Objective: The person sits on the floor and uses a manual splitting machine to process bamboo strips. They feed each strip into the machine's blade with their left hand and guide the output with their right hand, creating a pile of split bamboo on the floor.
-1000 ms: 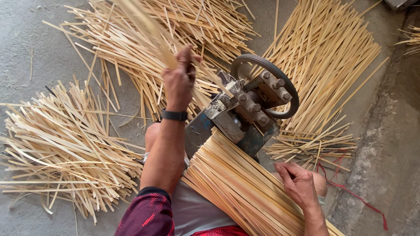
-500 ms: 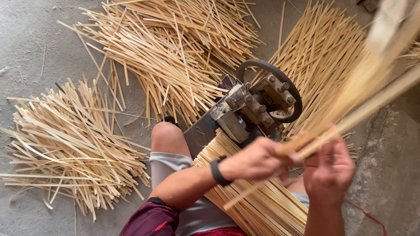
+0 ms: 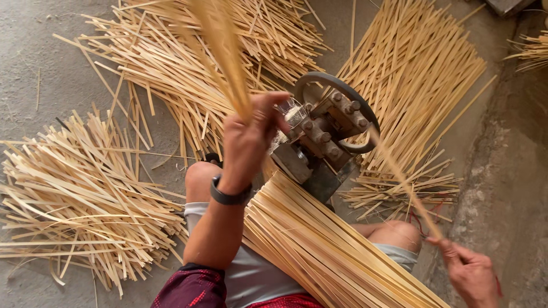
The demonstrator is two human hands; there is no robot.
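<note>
Overhead, the left hand [image 3: 248,134] is closed in a fist around a blurred bunch of bamboo strips [image 3: 220,51], gripping it at its near end just left of the small metal splitting machine [image 3: 322,140]. The bunch runs up and away from the fist, its long axis leaning slightly left toward the far side of the scene, its free end pointing out past the top edge. A dark wristband [image 3: 230,197] sits on that wrist.

The right hand [image 3: 471,274], low at the near right, pinches the near end of a single thin strip [image 3: 402,182] between thumb and fingers. That strip lies on a diagonal, its far end pointing up-left to the machine's round wheel [image 3: 337,85], where it meets the rim.

A thick bundle of long strips [image 3: 325,251] rests across the person's lap, slanting from the machine down to the near right. Loose heaps lie on the concrete floor [image 3: 34,68]: one at the left [image 3: 80,199], one far behind [image 3: 188,63], and a fanned heap at the right [image 3: 416,74].
</note>
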